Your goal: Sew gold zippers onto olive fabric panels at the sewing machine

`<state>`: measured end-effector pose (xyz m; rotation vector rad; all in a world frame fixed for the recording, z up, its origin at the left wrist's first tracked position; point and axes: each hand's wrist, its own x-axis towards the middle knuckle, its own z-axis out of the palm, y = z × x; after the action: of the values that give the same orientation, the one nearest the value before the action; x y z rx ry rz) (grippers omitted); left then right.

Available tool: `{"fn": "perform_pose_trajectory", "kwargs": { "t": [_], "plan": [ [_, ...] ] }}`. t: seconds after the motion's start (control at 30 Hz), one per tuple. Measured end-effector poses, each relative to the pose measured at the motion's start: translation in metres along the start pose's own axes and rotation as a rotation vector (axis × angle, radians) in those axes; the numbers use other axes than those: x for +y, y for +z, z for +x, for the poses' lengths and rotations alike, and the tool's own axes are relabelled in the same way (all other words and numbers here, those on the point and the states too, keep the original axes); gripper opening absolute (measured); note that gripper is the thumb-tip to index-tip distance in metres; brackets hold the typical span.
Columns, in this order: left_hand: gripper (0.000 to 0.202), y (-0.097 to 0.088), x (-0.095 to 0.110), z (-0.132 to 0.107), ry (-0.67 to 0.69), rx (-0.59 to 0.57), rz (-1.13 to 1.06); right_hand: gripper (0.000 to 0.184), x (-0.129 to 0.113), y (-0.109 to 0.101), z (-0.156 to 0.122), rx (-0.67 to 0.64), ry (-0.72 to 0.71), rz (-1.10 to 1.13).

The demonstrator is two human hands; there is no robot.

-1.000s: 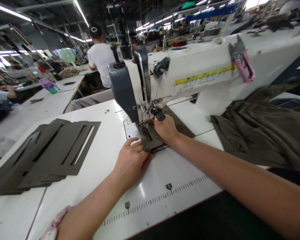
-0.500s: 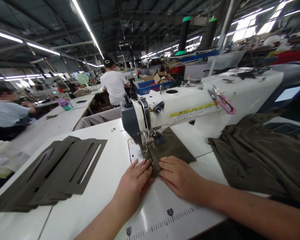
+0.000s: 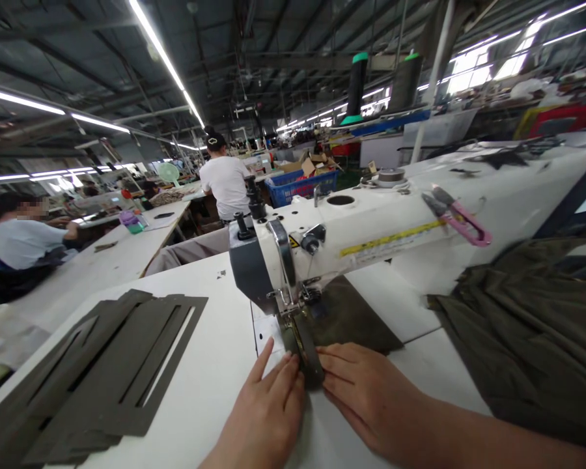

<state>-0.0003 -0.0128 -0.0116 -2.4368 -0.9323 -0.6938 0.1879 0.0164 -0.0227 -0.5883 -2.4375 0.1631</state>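
Note:
A dark olive fabric piece (image 3: 354, 316) lies under the needle area of a white sewing machine (image 3: 390, 218). Its narrow strip end (image 3: 311, 361) comes toward me between my two hands. My left hand (image 3: 268, 407) rests on the left of this strip, index finger stretched out and the other fingertips at the strip's edge. From the right, my right hand (image 3: 371, 394) lays its extended fingers flat along the fabric; its thumb is mostly hidden. The presser foot (image 3: 289, 311) is over the cloth, and the needle itself is too small to make out.
Overlapping olive fabric panels (image 3: 122, 365) with slots lie at left on the white table (image 3: 224, 286). Crumpled olive cloth (image 3: 527, 319) is heaped at right. Pink-handled snips (image 3: 461, 218) rest on the machine arm. Two co-workers (image 3: 224, 182) sit beyond, near a blue crate (image 3: 300, 189).
The view has shifted closer to the machine, so the hands and table sit lower in the picture. Both hands stay at the fabric strip; the left index finger now stands farther apart.

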Motion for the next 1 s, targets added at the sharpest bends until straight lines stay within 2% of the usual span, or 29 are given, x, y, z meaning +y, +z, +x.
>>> {"fn": "perform_pose_trajectory", "kwargs": {
  "t": [0.27,0.6,0.77,0.83,0.9,1.0],
  "plan": [
    [0.037,0.007,-0.01,0.004,-0.053,0.004,-0.029,0.028,0.009,0.002,0.01,0.017,-0.005,0.047],
    [0.036,0.019,-0.033,0.007,-0.025,-0.019,-0.01,0.024,0.024,0.005,0.024,-0.042,0.057,0.101],
    [0.036,0.03,-0.039,0.006,-0.023,0.001,0.019,0.023,0.027,0.005,0.027,-0.015,0.058,0.114],
    [0.038,0.033,-0.038,0.004,-0.064,0.048,0.029,0.023,0.027,0.005,0.027,0.031,0.034,0.107],
    [0.038,0.033,-0.035,0.001,-0.12,0.086,0.049,0.026,0.028,0.004,0.027,0.144,0.018,0.042],
    [0.033,0.027,-0.032,-0.002,-0.171,-0.004,0.073,0.029,0.03,0.004,0.03,0.272,-0.014,-0.092]
  ]
}}
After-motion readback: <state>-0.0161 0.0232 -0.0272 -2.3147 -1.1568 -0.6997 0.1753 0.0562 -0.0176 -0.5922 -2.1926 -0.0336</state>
